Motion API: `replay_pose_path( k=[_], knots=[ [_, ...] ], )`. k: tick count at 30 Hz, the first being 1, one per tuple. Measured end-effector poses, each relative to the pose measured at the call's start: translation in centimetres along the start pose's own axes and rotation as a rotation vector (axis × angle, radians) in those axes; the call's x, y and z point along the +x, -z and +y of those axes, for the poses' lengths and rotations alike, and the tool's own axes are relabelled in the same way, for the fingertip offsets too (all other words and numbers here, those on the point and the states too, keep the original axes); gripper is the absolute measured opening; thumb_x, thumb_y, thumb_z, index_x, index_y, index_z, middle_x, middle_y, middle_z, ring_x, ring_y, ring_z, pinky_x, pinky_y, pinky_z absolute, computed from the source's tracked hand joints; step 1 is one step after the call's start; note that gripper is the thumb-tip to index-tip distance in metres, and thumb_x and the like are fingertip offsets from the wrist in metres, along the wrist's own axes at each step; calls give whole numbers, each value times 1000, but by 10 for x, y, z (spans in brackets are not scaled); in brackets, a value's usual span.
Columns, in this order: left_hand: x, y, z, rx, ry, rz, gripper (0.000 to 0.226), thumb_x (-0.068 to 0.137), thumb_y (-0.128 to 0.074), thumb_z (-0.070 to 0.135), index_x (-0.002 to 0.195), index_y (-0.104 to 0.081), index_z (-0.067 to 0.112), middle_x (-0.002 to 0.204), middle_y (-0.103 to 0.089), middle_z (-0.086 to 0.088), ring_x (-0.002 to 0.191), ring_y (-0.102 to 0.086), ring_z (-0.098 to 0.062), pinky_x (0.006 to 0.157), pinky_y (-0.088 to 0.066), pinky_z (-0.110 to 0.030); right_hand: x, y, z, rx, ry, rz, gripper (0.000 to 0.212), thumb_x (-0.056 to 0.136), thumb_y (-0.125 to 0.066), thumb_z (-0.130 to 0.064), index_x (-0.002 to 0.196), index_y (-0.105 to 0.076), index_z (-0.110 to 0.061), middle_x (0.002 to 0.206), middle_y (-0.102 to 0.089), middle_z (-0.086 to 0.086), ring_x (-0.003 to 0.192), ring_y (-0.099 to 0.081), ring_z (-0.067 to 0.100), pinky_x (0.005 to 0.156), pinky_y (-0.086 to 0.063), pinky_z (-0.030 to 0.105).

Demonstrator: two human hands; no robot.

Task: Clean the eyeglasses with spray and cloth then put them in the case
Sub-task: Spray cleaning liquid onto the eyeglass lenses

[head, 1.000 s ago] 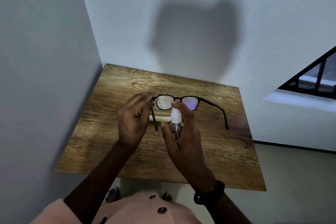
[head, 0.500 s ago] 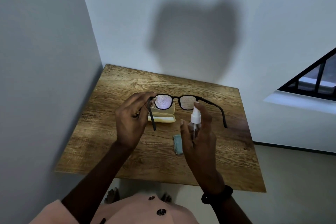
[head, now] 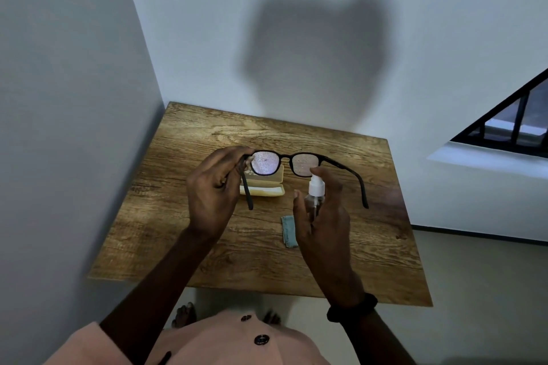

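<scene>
My left hand [head: 212, 191] holds black-framed eyeglasses [head: 286, 157] by their left hinge, above the table, temples unfolded toward me. Both lenses are speckled with droplets. My right hand [head: 324, 216] grips a small clear spray bottle [head: 315, 194] with a white nozzle, index finger on top, right under the right lens. An open pale-yellow glasses case [head: 267, 187] lies on the table beneath the left lens, partly hidden by my left hand. A folded light-blue cloth [head: 289, 231] lies on the table beside my right palm.
The wooden table [head: 207, 246] stands in a corner, with a grey wall on the left and a white wall behind. A barred window [head: 510, 124] is at the right. Bare feet show on the floor below the table's near edge.
My right hand with the spray bottle has moved from the left lens to the right lens, uncovering the blue cloth. The right lens now carries droplets. My left hand has stayed nearly still.
</scene>
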State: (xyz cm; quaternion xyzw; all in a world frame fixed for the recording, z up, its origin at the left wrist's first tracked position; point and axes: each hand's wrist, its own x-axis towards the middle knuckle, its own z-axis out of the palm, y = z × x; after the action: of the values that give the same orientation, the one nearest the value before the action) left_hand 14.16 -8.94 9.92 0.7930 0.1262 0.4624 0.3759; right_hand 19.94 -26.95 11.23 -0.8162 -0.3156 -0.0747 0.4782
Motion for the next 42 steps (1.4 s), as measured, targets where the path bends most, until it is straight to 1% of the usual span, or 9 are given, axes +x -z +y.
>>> replay_pose_path(
  k=[7, 12, 15, 21, 24, 30, 34, 37, 42],
  knots=[
    [1, 1, 0, -1, 13, 1, 23, 95, -67, -7, 114, -75, 0, 109, -75, -10, 101, -73, -18, 87, -60, -36, -1, 3, -3, 58, 37, -15, 49, 99, -60, -21, 139, -35, -35, 79, -59, -5, 61, -62, 14, 53, -54, 36],
    [2, 1, -1, -10, 17, 26, 22, 96, -66, -6, 114, -75, 0, 107, -75, -9, 98, -73, -17, 83, -61, -38, -2, 9, -1, 132, 84, 37, 51, 95, -65, -12, 137, -40, -26, 81, -58, -9, 61, -57, 13, 49, -49, 32],
    [2, 2, -2, -37, 20, 29, 21, 97, -65, -6, 114, -75, -1, 107, -74, -9, 94, -73, -19, 73, -63, -41, -3, 9, 8, 83, 94, 139, 59, 92, -66, -11, 143, -38, -3, 104, -58, -29, 72, -59, 4, 58, -51, 25],
    [4, 3, -1, -7, 16, 32, 20, 97, -64, -6, 113, -75, -1, 106, -75, -9, 98, -73, -17, 85, -60, -30, 4, 8, 42, 211, -182, 206, 43, 91, -59, -17, 128, -37, -25, 90, -55, -19, 79, -57, 5, 69, -51, 32],
    [3, 3, -3, -7, 10, 20, 22, 96, -63, -8, 114, -75, -1, 107, -75, -10, 101, -73, -19, 87, -60, -34, 14, 6, 65, 221, -274, 223, 35, 89, -59, -20, 119, -43, -17, 91, -55, -10, 81, -56, 5, 74, -47, 29],
    [2, 1, -6, -44, -1, 10, 23, 96, -63, -11, 114, -74, -3, 108, -75, -13, 102, -73, -24, 85, -60, -45, 28, -6, 108, 190, -318, 206, 32, 91, -65, -23, 118, -49, -29, 106, -64, 8, 97, -63, 23, 81, -49, 32],
    [0, 0, -13, -58, 9, 2, 23, 97, -61, -10, 115, -74, -3, 109, -74, -13, 100, -73, -26, 75, -61, -49, 36, -16, 128, 95, -308, 147, 34, 90, -72, -18, 120, -58, -17, 107, -69, 6, 98, -66, 22, 84, -55, 40],
    [0, -1, -19, -42, 25, 8, 22, 96, -62, -10, 114, -74, -4, 109, -74, -14, 97, -73, -28, 74, -61, -50, 38, -23, 136, 46, -304, 85, 29, 89, -72, -13, 111, -57, -24, 97, -66, -1, 90, -65, 23, 78, -55, 50],
    [4, -3, -21, -2, 53, 27, 21, 95, -64, -10, 111, -75, -4, 106, -75, -13, 98, -73, -24, 82, -60, -44, 41, -38, 147, 87, -360, 42, 30, 80, -62, -43, 98, -57, -20, 86, -63, -5, 83, -67, 25, 72, -56, 52]
  ],
)
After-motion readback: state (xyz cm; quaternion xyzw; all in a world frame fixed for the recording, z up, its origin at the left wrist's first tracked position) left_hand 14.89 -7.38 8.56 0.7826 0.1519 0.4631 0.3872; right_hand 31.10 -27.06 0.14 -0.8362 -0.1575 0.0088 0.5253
